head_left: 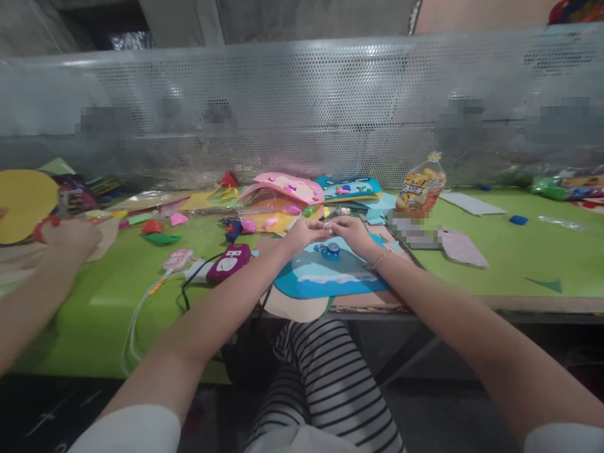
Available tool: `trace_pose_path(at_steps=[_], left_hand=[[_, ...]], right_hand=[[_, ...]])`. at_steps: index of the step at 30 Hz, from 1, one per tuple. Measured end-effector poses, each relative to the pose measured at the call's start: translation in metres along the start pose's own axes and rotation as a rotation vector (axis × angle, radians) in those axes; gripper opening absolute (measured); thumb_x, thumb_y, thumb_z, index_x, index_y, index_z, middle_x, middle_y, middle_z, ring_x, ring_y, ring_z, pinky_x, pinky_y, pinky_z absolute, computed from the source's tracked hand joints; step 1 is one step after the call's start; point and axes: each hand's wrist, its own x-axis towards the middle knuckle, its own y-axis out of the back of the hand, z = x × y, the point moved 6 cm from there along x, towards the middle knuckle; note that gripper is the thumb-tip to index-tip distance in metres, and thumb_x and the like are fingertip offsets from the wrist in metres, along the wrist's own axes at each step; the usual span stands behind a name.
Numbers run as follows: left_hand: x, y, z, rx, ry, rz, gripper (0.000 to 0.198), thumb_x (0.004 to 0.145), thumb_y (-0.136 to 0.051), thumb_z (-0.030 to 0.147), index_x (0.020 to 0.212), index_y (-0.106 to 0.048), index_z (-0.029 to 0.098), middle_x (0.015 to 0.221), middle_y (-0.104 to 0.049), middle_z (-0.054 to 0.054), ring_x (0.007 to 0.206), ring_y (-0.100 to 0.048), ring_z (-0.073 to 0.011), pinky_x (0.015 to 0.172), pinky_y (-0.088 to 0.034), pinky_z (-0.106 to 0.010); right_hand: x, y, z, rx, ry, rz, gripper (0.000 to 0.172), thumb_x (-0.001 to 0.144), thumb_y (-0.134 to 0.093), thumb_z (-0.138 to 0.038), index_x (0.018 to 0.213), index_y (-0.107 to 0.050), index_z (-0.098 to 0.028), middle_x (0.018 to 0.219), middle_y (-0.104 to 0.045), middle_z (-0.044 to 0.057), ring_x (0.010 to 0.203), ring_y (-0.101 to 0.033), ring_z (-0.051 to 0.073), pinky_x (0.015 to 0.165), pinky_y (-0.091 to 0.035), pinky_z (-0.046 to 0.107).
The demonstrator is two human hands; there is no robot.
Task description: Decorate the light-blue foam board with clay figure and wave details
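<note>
My left hand (306, 234) and my right hand (352, 234) meet fingertip to fingertip. Pinched between them is a small whitish piece (327, 225), too small to make out fully; it looks like modelling clay. Just below lies a blue foam sheet (309, 286) with a lighter blue area and a white wavy band along its lower part. On that sheet sits a dark blue round clay shape (333, 249) with smaller blue bits beside it. A cream sheet (295, 307) sticks out from under the blue one, at the table edge.
A purple device (229, 263) with a cable lies left of my hands. Behind them are a pink decorated piece (287, 187) and a blue one (352, 187). To the right are a snack bag (419, 189) and a pink phone-like slab (463, 248). Another person's hand (70, 242) works at far left.
</note>
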Motion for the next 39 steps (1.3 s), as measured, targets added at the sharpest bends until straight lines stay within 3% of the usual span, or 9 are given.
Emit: trace_pose_path(at_steps=[6,11,18,21,24,28,33,39], left_hand=[[-0.001,-0.001,0.003,-0.041,-0.005,-0.002,0.032,0.053,-0.084,0.019,0.08,-0.07,0.01,0.074,-0.069,-0.004,0.069,-0.064,-0.0107,0.078,-0.048,-0.027],[-0.003,-0.002,0.002,-0.085,0.016,0.035,0.033,0.053,-0.085,0.02,0.081,-0.07,0.011,0.075,-0.07,-0.005,0.073,-0.065,-0.0127,0.079,-0.048,-0.029],[0.001,0.0,-0.001,-0.037,0.01,0.049,0.033,0.051,-0.085,0.027,0.074,-0.068,0.01,0.068,-0.066,-0.001,0.064,-0.063,-0.0107,0.073,-0.049,-0.027],[0.001,0.004,-0.002,-0.015,0.033,0.087,0.029,0.057,-0.083,0.026,0.075,-0.067,0.01,0.068,-0.066,-0.002,0.062,-0.062,-0.0094,0.07,-0.047,-0.026],[0.001,0.008,-0.002,-0.044,0.045,0.133,0.022,0.063,-0.08,0.021,0.075,-0.065,0.011,0.068,-0.066,-0.001,0.058,-0.058,-0.0069,0.067,-0.046,-0.024],[0.0,0.009,-0.002,-0.084,0.045,0.168,0.014,0.068,-0.075,0.016,0.074,-0.063,0.011,0.064,-0.061,0.001,0.054,-0.053,-0.0044,0.064,-0.044,-0.022],[0.0,0.002,-0.002,-0.214,0.081,0.136,0.006,0.078,-0.066,0.014,0.073,-0.063,0.01,0.068,-0.061,-0.001,0.062,-0.057,-0.0063,0.072,-0.046,-0.024],[-0.003,-0.009,-0.002,-0.321,0.121,0.036,0.014,0.087,-0.055,0.019,0.08,-0.065,0.011,0.071,-0.064,-0.003,0.069,-0.062,-0.0105,0.083,-0.049,-0.031]], right_hand=[[0.005,0.013,0.003,0.153,-0.021,0.132,0.038,0.06,-0.074,-0.045,0.087,-0.069,-0.019,0.072,-0.067,0.001,0.063,-0.061,0.013,0.063,-0.054,0.029],[0.007,0.025,-0.001,0.056,0.048,0.17,0.046,0.066,-0.069,-0.051,0.099,-0.064,-0.02,0.076,-0.066,0.001,0.069,-0.062,0.014,0.064,-0.053,0.028],[-0.002,0.0,-0.017,-0.12,0.134,-0.018,0.034,0.068,-0.067,-0.049,0.082,-0.068,-0.018,0.079,-0.068,0.004,0.072,-0.06,0.017,0.067,-0.051,0.031],[-0.002,0.002,-0.021,-0.152,0.15,-0.005,0.034,0.069,-0.064,-0.052,0.076,-0.066,-0.018,0.07,-0.063,0.002,0.062,-0.053,0.013,0.057,-0.045,0.027],[0.0,0.01,-0.019,-0.154,0.143,0.033,0.039,0.071,-0.061,-0.057,0.072,-0.061,-0.018,0.054,-0.047,-0.004,0.049,-0.039,0.009,0.046,-0.031,0.023],[0.002,0.018,-0.013,-0.122,0.118,0.072,0.044,0.073,-0.058,-0.061,0.064,-0.05,-0.019,0.05,-0.037,-0.006,0.046,-0.031,0.007,0.044,-0.023,0.023],[0.001,0.011,-0.018,-0.181,0.194,0.045,0.038,0.073,-0.06,-0.056,0.07,-0.052,-0.019,0.056,-0.042,-0.005,0.052,-0.036,0.009,0.05,-0.031,0.024],[-0.001,0.001,-0.017,-0.308,0.264,-0.002,0.032,0.069,-0.067,-0.043,0.088,-0.06,-0.019,0.088,-0.061,0.005,0.081,-0.054,0.017,0.07,-0.045,0.029]])
